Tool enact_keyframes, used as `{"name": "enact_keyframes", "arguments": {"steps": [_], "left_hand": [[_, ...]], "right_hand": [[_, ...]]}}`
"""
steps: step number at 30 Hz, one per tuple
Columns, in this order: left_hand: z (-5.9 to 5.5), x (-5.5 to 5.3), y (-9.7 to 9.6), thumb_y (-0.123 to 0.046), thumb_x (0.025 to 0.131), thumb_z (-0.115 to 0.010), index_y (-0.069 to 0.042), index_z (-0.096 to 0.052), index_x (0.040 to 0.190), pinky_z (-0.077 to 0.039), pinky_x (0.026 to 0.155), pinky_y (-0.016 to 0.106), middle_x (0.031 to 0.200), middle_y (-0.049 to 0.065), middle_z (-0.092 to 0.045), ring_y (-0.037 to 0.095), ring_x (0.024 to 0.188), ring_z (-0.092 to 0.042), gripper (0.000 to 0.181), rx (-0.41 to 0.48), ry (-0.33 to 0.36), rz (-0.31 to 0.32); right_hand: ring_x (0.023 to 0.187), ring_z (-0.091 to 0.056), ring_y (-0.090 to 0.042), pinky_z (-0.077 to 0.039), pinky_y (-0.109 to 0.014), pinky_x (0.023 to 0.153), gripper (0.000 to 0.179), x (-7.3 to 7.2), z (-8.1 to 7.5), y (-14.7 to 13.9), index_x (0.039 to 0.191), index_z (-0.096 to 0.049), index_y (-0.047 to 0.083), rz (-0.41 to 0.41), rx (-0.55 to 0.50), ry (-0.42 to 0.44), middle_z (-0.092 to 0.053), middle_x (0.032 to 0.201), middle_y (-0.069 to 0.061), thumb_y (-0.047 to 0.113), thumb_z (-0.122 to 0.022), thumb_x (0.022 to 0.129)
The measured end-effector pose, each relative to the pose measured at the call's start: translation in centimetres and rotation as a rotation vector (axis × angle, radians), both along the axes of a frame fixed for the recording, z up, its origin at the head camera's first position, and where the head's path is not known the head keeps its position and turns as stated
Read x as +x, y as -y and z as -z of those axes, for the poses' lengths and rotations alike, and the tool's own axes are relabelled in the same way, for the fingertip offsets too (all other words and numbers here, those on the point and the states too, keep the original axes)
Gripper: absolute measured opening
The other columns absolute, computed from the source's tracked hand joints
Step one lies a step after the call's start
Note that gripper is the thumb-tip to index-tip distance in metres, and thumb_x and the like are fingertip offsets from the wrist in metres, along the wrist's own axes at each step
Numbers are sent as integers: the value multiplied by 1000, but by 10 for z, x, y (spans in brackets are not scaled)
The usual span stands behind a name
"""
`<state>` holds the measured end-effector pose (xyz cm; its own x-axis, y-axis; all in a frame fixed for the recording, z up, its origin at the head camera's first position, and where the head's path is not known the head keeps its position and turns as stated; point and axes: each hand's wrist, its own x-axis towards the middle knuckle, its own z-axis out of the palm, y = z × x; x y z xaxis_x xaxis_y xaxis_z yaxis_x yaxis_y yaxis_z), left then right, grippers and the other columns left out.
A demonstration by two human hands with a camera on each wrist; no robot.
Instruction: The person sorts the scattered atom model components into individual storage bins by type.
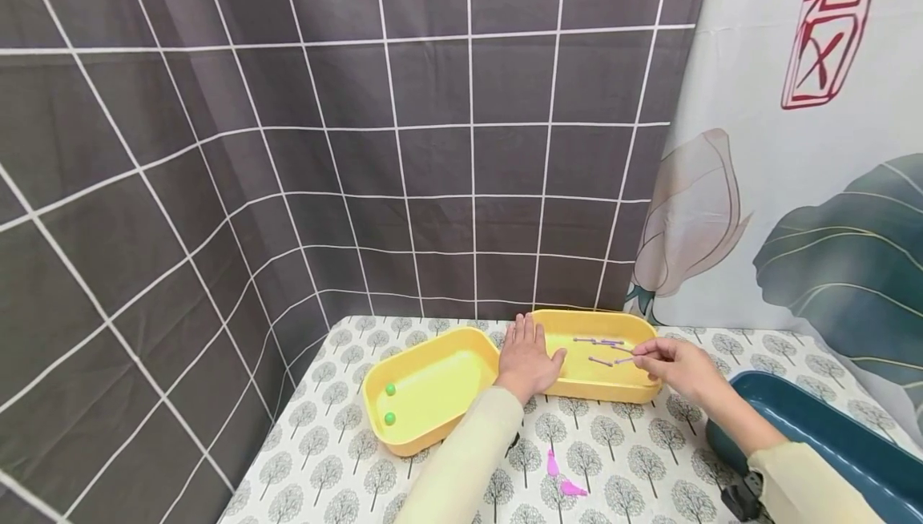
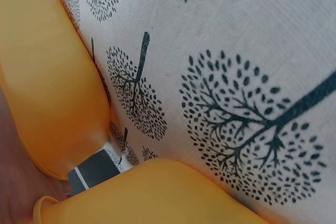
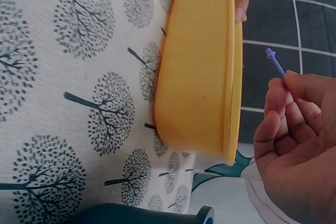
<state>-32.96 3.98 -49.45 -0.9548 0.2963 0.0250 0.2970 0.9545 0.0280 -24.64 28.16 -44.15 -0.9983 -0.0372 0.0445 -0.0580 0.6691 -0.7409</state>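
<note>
My right hand (image 1: 674, 364) pinches a thin purple cotton swab (image 3: 275, 62) between thumb and fingertips, over the right side of a yellow tray (image 1: 598, 392). The swab's free end has a small knobbed tip. Several more purple swabs (image 1: 600, 361) lie scattered on that tray's floor. My left hand (image 1: 526, 356) lies with straight fingers across the tray's left rim, next to a second yellow tray (image 1: 411, 444). Two small green balls (image 1: 390, 418) are inside this left tray. In the left wrist view, only an edge of my left hand shows beside the two trays.
At the right stands a dark blue tray (image 1: 829, 420). Two pink pieces (image 1: 572, 489) lie on the tree-patterned cloth (image 1: 339, 460) near the front. Behind the table hangs a dark grid curtain (image 1: 433, 219), with a white printed curtain (image 1: 764, 284) to its right.
</note>
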Motion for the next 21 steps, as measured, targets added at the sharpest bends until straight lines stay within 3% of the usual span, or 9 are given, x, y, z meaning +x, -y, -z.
{"name": "enact_keyframes", "arguments": {"steps": [9, 16, 21], "left_hand": [[2, -1, 0, -62, 104, -22, -15, -29, 161, -9, 127, 38, 170, 9, -16, 24, 157, -8, 74, -6, -6, 0], [0, 1, 1, -61, 105, -23, -15, -30, 161, -10, 127, 38, 170, 9, -16, 25, 157, -11, 73, -3, -12, 2], [0, 1, 0, -61, 105, -22, -15, -30, 161, -11, 127, 38, 170, 9, -16, 25, 157, -11, 73, 0, -10, 0]], "right_hand": [[76, -62, -15, -50, -26, 61, 27, -14, 2, -5, 112, -68, -3, 42, -25, 19, -70, 84, -1, 20, -69, 97], [82, -65, -18, -50, -33, 67, 28, -25, 2, -6, 115, -67, -1, 69, -8, 28, -71, 100, -15, 22, -65, 99], [85, -65, -21, -48, -32, 68, 30, -32, 1, -6, 116, -66, -1, 96, -10, 52, -70, 103, -19, 24, -64, 100]]}}
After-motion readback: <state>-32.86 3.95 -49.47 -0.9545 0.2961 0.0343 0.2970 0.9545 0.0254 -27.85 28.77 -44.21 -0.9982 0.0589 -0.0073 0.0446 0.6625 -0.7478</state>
